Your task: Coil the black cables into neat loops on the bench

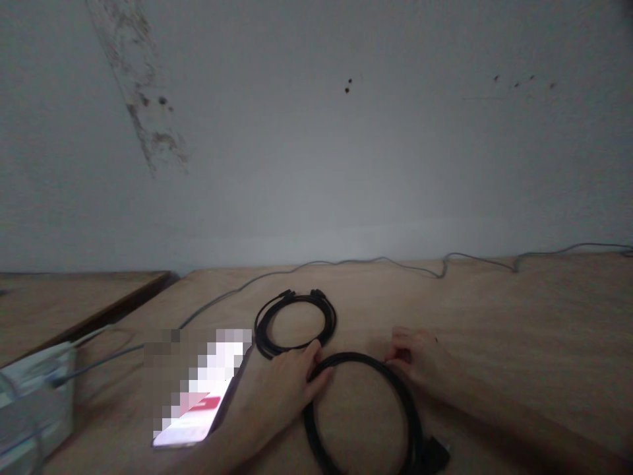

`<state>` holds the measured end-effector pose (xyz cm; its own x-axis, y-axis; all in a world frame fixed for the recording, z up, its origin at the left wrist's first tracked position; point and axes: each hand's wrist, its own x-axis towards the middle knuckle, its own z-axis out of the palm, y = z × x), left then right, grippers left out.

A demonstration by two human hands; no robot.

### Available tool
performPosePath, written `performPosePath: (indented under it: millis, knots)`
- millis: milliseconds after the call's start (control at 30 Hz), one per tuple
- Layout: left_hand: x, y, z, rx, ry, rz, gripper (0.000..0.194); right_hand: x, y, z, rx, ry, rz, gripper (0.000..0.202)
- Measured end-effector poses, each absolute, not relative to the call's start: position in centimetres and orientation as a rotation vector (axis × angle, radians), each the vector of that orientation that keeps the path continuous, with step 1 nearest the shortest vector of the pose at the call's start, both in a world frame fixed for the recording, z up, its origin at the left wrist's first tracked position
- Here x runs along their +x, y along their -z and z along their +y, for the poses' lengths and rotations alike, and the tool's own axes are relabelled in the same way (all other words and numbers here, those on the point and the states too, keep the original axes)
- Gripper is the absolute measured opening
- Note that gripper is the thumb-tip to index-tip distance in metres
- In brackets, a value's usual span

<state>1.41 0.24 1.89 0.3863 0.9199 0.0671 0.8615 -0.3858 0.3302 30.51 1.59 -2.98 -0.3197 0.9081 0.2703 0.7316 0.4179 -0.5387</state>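
A black cable wound into a coil [414, 412] lies on the wooden table in front of me, its lower part cut off by the picture's edge. A dark, blocky connector [435, 455] sticks out at its lower right. My left hand [291, 379] is closed on the coil's upper left, with the thumb and forefinger on either side of the strands. At the upper right, my right hand [413, 356] has curled fingers, their tips pinching at the coil's edge. Just beyond my left hand lies a second black cable coil [262, 330] with connector ends at its far side.
A phone with a lit screen [198, 422], partly pixelated, lies left of my left forearm. A white box-like object with cables [59, 396] stands at the far left. One thin grey cable [277, 272] runs along the wall [316, 165]. A dark gap divides the tabletops.
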Motion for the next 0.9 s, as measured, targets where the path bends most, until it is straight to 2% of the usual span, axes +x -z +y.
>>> performPosePath:
  millis: [233,500,733,900]
  knots:
    - [1.5,-1.6,0.4,2.399,-0.34,1.599,0.022,30.5,3.5,1.5,-1.25,-0.242,-2.242,0.018]
    - [1.2,-1.1,0.6,2.432,-0.386,1.572,0.028,30.5,3.4,1.4,-1.318,-0.508,-2.185,0.013]
    - [1.2,-1.2,0.6,2.457,-0.36,1.555,0.029,30.6,2.8,0.9,-1.348,-0.43,-2.178,0.013]
    - [1.3,-1.5,0.4,2.441,-0.354,1.568,0.028,30.1,2.2,1.0,-1.433,-0.538,-2.123,0.037]
